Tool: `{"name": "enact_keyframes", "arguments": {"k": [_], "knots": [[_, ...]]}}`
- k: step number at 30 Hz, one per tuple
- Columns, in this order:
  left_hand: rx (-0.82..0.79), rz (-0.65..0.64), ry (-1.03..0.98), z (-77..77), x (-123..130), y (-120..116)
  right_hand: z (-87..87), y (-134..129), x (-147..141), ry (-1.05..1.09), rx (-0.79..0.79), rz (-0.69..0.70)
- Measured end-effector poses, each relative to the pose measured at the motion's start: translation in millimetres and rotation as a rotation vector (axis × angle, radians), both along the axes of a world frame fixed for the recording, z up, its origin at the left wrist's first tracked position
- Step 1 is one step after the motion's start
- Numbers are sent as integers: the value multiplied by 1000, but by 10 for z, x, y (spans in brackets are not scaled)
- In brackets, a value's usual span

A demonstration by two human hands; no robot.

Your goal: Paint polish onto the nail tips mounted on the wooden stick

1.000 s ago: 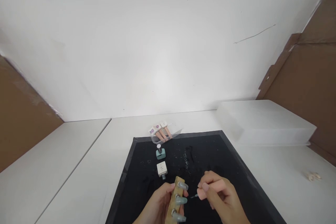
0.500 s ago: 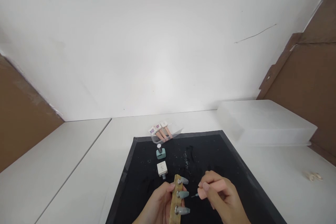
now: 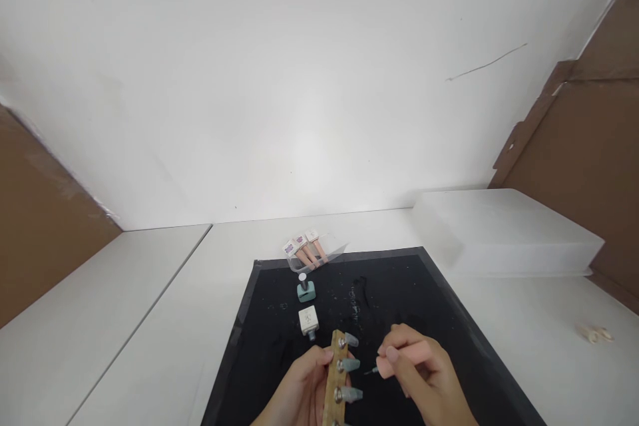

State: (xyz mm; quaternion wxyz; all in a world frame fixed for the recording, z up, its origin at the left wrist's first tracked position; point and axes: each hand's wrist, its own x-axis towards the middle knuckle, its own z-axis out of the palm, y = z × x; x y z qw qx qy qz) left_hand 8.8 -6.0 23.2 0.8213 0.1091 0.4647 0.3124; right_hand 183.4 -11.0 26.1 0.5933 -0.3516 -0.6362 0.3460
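Note:
My left hand is closed around a wooden strip that carries several false nail tips along its right side. One blue-green nail tip sits between greyish ones; the lowest is cut off by the frame's bottom edge. Between the thumb and fingers of my right hand is a pink nail polish brush. Its thin bristle end points left at the blue-green tip, with a small gap between them. A white nail polish bottle lies beyond my left hand, its neck towards me.
Behind the white bottle is a teal block with a grey-stemmed, white-topped piece. A clear tray with several pink-handled bottles stands at the black mat's far edge. To the right are a translucent box and small beige pieces.
The wooden strip has shifted slightly upward in view, and part of another nail tip now shows at the bottom edge. My right hand and the brush have barely moved.

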Motion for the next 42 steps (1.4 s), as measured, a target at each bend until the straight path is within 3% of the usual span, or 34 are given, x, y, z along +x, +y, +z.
{"name": "enact_keyframes", "arguments": {"k": [19,42], "knots": [[7,-45,-4,-19,4,-2,10,5,-1,-23,4,-20],[97,9,-61,-28,19,-56,30,7,6,-72,-20,-30]]}}
